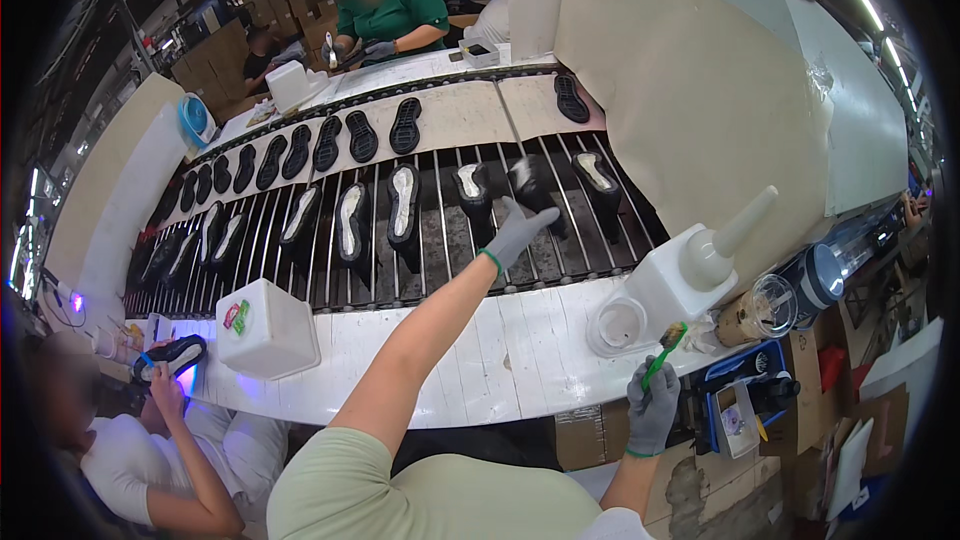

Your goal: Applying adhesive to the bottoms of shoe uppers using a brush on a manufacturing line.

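Note:
My left hand (520,238), in a grey glove with a green cuff, reaches over the roller rack. Its fingers are spread at a black shoe upper (532,188), touching or very near it; a firm grip does not show. Low at the right, my right hand (652,414), gloved alike, is closed round a green-handled brush (657,367) with brownish bristles pointing up. Beside it on the white table stand a clear plastic cup (617,327) and a large white spouted bottle (685,275). Another black upper (597,180) lies bottom up to the right of my left hand.
More uppers (403,205) lie along the metal rollers (447,240), with black soles (405,126) on the board behind. A white box-shaped container (267,328) stands left on the table. A drink cup (758,312) and blue basket (748,395) are right. Co-workers sit left (130,440) and opposite (395,10).

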`<action>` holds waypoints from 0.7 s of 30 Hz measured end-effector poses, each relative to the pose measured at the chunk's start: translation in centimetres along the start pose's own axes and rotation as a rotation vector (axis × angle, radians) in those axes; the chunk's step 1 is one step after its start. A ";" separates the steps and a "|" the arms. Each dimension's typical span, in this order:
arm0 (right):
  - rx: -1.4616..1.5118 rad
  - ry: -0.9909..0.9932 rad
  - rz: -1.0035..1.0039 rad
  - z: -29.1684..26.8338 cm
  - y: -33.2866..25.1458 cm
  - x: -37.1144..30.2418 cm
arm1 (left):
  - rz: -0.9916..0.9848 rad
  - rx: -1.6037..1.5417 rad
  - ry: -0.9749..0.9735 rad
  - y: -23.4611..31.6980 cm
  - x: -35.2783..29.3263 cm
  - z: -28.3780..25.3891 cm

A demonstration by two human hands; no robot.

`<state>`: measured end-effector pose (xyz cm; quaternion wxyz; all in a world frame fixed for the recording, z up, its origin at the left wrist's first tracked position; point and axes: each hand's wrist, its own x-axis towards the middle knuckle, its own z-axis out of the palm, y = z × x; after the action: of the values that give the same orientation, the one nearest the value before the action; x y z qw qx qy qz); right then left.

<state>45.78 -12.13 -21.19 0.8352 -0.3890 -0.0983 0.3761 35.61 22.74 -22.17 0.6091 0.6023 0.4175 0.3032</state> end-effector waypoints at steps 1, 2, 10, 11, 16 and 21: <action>-0.002 -0.004 0.003 0.0 0.1 0.1 | -0.020 0.134 -0.032 -0.6 -0.7 -0.3; -0.016 -0.054 0.038 -0.1 0.3 0.4 | -0.023 0.249 0.001 -2.0 -1.1 -0.7; -0.072 -0.133 0.156 2.0 1.3 0.9 | 0.367 0.469 0.033 -4.2 -9.1 -3.8; -0.050 -0.173 0.163 2.3 1.3 1.0 | 0.366 0.468 0.028 -4.6 -9.0 -3.7; -0.043 -0.163 0.198 3.7 2.1 0.2 | -0.255 -0.312 -0.096 -6.4 -6.6 -2.4; -0.153 0.167 0.116 2.0 5.4 1.2 | -0.331 -0.391 -0.058 -7.0 -5.2 -1.8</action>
<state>42.69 -7.90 -23.91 0.7853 -0.4864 -0.0343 0.3815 30.66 18.48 -28.20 0.7672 0.4049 0.4260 0.2569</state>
